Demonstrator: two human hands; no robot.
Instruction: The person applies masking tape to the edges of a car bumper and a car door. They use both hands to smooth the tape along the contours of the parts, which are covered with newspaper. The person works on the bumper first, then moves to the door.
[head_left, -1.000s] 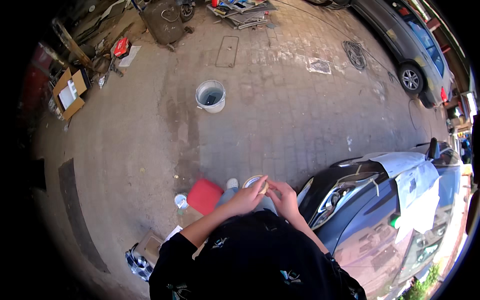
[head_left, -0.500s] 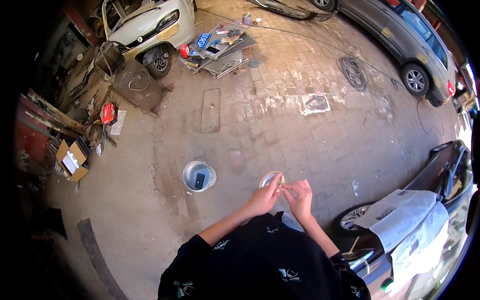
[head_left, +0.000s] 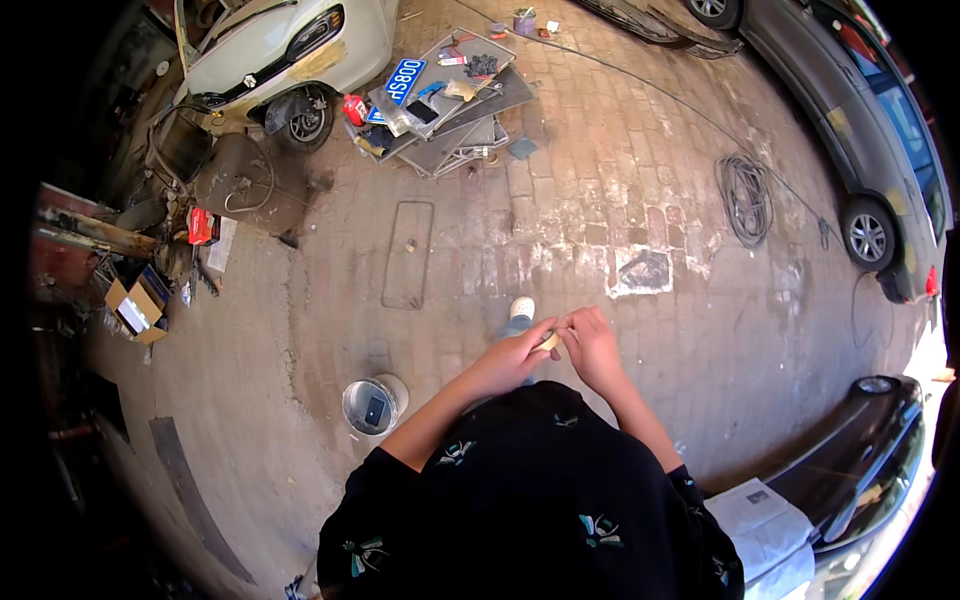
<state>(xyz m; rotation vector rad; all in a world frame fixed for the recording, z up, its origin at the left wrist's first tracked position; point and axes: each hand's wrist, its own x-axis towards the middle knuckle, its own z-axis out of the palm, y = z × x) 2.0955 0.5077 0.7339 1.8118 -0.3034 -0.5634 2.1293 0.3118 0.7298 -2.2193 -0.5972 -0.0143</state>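
A roll of cream masking tape (head_left: 548, 342) is held out in front of my body. My left hand (head_left: 505, 365) is closed round the roll, with the thumb along its upper edge. My right hand (head_left: 594, 350) is also closed, its thumb and fingers pinched at the roll's right edge. Whatever bit of tape end lies between those fingertips is too small to see. Past my hands one foot in a white shoe (head_left: 521, 308) shows on the paving.
A pail (head_left: 400, 400) with a dark object inside stands left of me. A dark car (head_left: 815, 465), partly papered over, is at right. Ahead lie stacked panels (head_left: 440, 145), a coiled hose (head_left: 746, 200), a white car (head_left: 350, 60) and a grey car (head_left: 830, 90).
I have stepped forward, so the pail and the papered car now sit lower in view. The tape roll has turned more edge-on, and both hands remain on it.
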